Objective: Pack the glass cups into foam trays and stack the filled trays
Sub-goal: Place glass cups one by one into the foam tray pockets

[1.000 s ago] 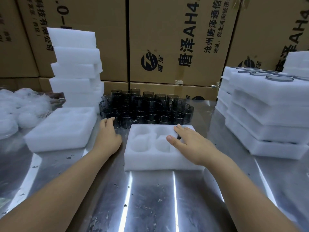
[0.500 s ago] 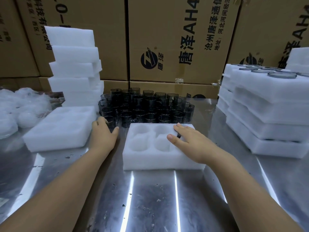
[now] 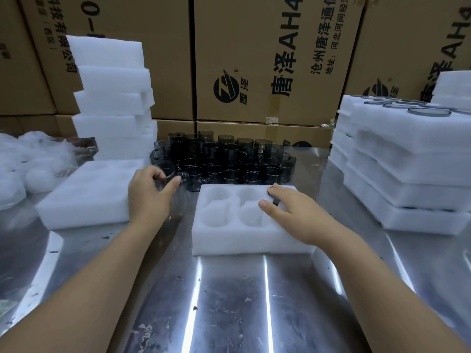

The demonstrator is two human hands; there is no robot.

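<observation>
Pinching glass cup [image 3: 170, 172], left hand [image 3: 149, 197]; right hand [image 3: 295, 215] flat on foam tray [image 3: 229, 238].

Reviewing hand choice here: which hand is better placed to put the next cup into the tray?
Left. The left hand is already closing on a glass cup at the cluster's near edge, while the right hand lies flat on the foam tray, steadying it.
</observation>
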